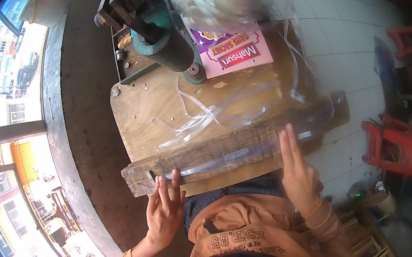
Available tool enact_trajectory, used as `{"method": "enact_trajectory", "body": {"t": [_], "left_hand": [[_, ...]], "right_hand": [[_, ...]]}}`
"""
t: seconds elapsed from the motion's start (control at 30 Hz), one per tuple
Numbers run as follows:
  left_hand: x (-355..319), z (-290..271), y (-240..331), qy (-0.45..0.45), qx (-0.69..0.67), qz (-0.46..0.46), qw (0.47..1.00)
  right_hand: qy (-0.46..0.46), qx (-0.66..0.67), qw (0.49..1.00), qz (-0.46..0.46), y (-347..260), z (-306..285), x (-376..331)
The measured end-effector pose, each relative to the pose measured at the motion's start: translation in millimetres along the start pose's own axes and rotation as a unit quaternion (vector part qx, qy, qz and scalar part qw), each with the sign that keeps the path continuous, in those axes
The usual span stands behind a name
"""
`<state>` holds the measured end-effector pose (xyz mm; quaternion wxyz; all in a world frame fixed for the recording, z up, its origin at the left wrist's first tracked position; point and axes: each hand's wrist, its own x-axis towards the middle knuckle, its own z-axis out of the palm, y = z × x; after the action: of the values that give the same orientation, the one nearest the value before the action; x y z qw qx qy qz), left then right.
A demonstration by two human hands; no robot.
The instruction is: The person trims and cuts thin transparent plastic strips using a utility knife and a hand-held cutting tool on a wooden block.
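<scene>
Plastic strip (228, 157) lies along a wooden beam (235, 144). Left hand (164, 214) and right hand (298, 183) extend fingers, grasping nothing visible. Keeping the strip flat and straight seems wise.

Two hands (166, 211) (299, 182), one wooden beam (202, 155), one pink sheet (235, 54)

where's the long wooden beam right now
In the head view, the wooden beam slants across the near side of the tabletop, with the left hand by its left end and the right hand farther right.

A red stool (407, 143) stands on the pale tiled floor (351, 75), another stool (402, 32) farther off.
</scene>
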<state>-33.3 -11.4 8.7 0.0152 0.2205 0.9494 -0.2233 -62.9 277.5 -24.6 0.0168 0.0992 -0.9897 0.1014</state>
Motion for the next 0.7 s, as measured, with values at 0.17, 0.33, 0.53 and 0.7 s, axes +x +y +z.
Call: {"method": "enact_trajectory", "body": {"t": [0.17,0.33,0.53,0.7], "left_hand": [[2,-2,1,-0.003,0.000,-0.003,1.000],[0,-1,-2,-0.025,-0.026,0.009,0.999],[-5,7,-3,-0.005,-0.013,0.024,1.000],[-4,9,-3,0.005,-0.013,0.022,1.000]], "right_hand": [[0.009,0.036,0.999,0.026,24,-7,1],[0.032,0.013,0.999,0.027,31,-6,2],[0.084,-0.005,0.995,0.053,44,2,1],[0.054,-0.031,0.996,0.068,48,-3,2]]}}
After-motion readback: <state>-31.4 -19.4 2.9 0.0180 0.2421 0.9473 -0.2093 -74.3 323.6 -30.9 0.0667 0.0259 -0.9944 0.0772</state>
